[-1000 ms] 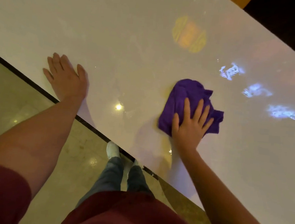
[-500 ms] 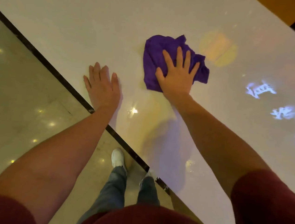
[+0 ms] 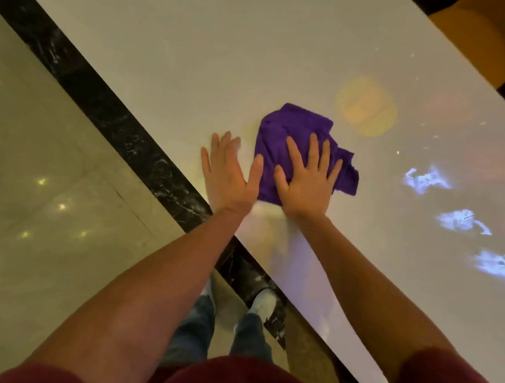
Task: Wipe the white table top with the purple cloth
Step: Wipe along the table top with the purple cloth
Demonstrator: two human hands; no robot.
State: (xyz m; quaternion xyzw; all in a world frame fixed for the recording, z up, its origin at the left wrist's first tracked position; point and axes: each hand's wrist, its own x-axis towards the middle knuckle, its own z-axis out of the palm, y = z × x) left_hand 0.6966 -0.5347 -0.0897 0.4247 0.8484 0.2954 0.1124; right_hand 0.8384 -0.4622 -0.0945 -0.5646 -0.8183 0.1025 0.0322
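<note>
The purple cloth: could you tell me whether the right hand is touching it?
Touching. The head view shows the right hand lying flat on the purple cloth, its fingers spread across the fabric and pressing it onto the white table top.

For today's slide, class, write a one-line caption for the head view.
Right hand presses purple cloth flat on white table top; left hand rests beside it.
</note>
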